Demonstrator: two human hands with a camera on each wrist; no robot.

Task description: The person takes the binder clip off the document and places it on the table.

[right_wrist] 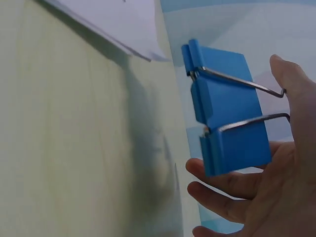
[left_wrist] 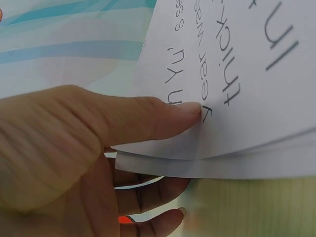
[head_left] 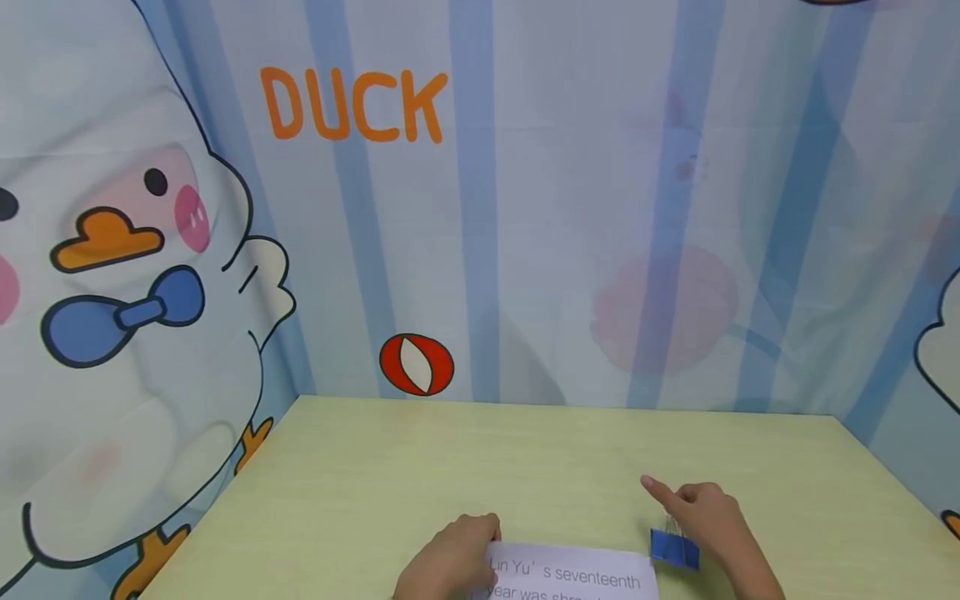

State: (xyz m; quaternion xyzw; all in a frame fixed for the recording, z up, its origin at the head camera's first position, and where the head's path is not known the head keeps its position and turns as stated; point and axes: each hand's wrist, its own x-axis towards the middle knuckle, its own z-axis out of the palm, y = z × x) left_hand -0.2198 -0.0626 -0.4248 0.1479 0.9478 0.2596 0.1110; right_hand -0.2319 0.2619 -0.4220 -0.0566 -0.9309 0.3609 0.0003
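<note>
My left hand (head_left: 456, 554) grips the left edge of a small stack of white paper sheets (head_left: 573, 571) printed with large black text. In the left wrist view the thumb lies on top of the paper (left_wrist: 256, 98), fingers beneath, and the sheet edges fan slightly apart. To the right of the stack, my right hand (head_left: 716, 521) holds a blue binder clip (head_left: 673, 549) by its wire handles. Seen from the right wrist, the clip (right_wrist: 232, 94) has its mouth toward the paper's side, apart from the sheets. The index finger is mostly hidden behind the clip there.
A pale yellow-green wooden table (head_left: 465, 467) lies under both hands. Behind it hangs a blue-striped cloth backdrop (head_left: 562, 208) with a cartoon duck (head_left: 150, 400) on the left and the word DUCK above.
</note>
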